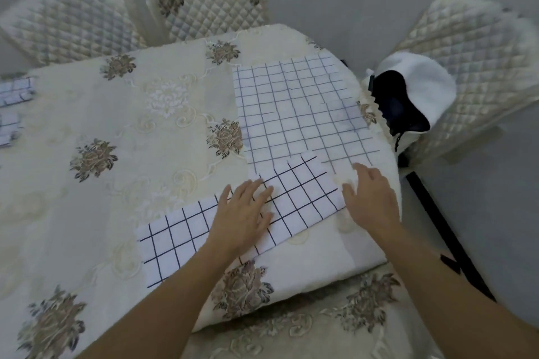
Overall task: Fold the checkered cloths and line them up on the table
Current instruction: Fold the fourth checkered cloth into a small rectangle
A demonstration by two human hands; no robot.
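A folded white cloth with a dark grid (291, 192) lies as a long strip near the table's front right. My left hand (243, 216) rests flat on its middle, fingers spread. My right hand (369, 192) lies at the strip's right end with straight fingers; whether it touches the cloth I cannot tell. Behind the strip, several more checkered cloths (297, 111) lie flat and overlapping toward the far right corner. More checkered cloth pieces (14, 96) show at the left edge of the view.
The table (116, 154) wears a cream embroidered cover with brown flowers. Three quilted chairs stand around it: two behind (210, 0), one at the right (472, 67). A white and black garment (414, 96) hangs off the table's right edge. Grey floor beyond.
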